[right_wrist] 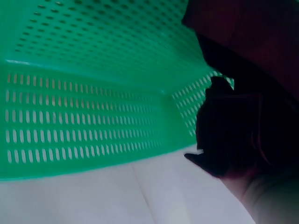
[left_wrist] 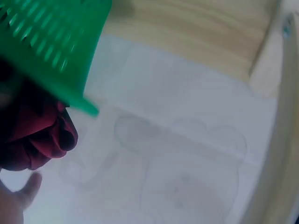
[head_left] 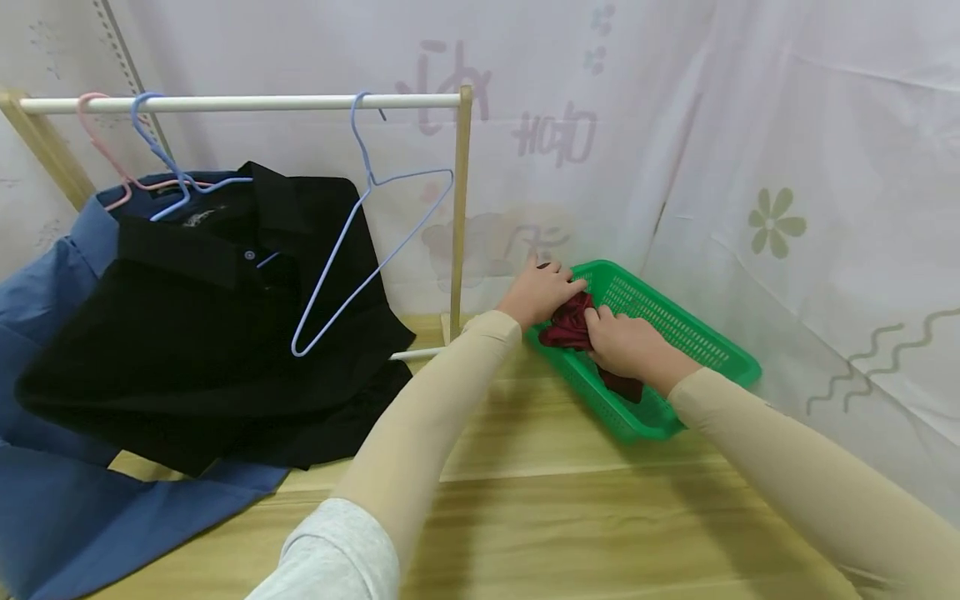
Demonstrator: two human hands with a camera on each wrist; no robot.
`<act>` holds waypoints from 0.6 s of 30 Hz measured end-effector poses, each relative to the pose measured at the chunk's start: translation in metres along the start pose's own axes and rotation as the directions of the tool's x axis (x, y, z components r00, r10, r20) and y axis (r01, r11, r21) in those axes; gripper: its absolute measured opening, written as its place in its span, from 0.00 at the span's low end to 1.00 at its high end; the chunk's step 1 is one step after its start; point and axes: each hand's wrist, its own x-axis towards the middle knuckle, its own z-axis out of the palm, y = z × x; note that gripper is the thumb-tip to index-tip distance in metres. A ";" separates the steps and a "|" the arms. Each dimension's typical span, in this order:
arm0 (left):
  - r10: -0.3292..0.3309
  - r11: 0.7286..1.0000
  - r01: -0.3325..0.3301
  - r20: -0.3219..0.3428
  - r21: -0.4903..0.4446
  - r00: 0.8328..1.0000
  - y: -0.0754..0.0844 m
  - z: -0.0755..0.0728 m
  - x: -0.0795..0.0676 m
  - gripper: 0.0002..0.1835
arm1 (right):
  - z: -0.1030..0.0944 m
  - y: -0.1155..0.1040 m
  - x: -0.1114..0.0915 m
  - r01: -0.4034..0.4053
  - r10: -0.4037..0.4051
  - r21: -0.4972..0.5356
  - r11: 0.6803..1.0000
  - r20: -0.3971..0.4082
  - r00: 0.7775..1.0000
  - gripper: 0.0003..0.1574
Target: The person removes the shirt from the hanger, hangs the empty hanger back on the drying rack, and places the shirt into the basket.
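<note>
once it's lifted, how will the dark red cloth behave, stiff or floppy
The dark red cloth is probably floppy, since it bunches into soft folds. Its sheen suggests it may be slippery. Probably light too, as it looks small against the green basket.

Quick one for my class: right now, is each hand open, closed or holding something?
Left hand: closed, holding the red cloth.
Right hand: closed, holding the same cloth.

Curtain (head_left: 675,50) has faint lettering (head_left: 557,135), 1 bit approx "HO", rest illeg., & label (head_left: 206,217) in blk shirt (head_left: 187,350) unreadable.
</note>
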 end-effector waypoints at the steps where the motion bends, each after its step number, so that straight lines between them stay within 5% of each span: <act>1: 0.001 1.000 -0.001 0.017 0.001 1.000 0.002 0.004 0.003 0.29 | 0.004 0.000 0.003 0.002 -0.002 0.004 1.000 0.025 1.000 0.39; 6: 0.009 1.000 -0.009 0.109 0.004 0.994 0.008 0.014 0.010 0.28 | 0.017 -0.002 0.016 0.019 -0.023 0.037 0.999 0.130 0.991 0.39; 9: 0.034 0.994 -0.018 0.148 -0.110 0.988 0.010 0.016 0.011 0.26 | 0.021 -0.002 0.021 0.036 -0.047 0.059 0.998 0.188 0.981 0.40; 11: 0.057 0.949 0.005 0.187 -0.315 0.981 0.010 0.016 0.014 0.24 | 0.023 -0.002 0.023 0.036 -0.059 0.092 0.995 0.256 0.965 0.41; 15: 0.133 0.759 0.087 0.284 -0.645 0.949 0.012 0.021 0.016 0.21 | 0.029 -0.006 0.025 -0.002 -0.075 0.174 0.985 0.434 0.898 0.40; 16: 0.152 0.732 0.105 0.311 -0.674 0.938 0.013 0.023 0.016 0.21 | 0.031 -0.008 0.026 -0.014 -0.077 0.187 0.982 0.471 0.879 0.40; 18: 0.181 0.738 0.112 0.355 -0.666 0.917 0.016 0.028 0.015 0.22 | 0.033 -0.012 0.028 -0.031 -0.076 0.194 0.980 0.521 0.850 0.38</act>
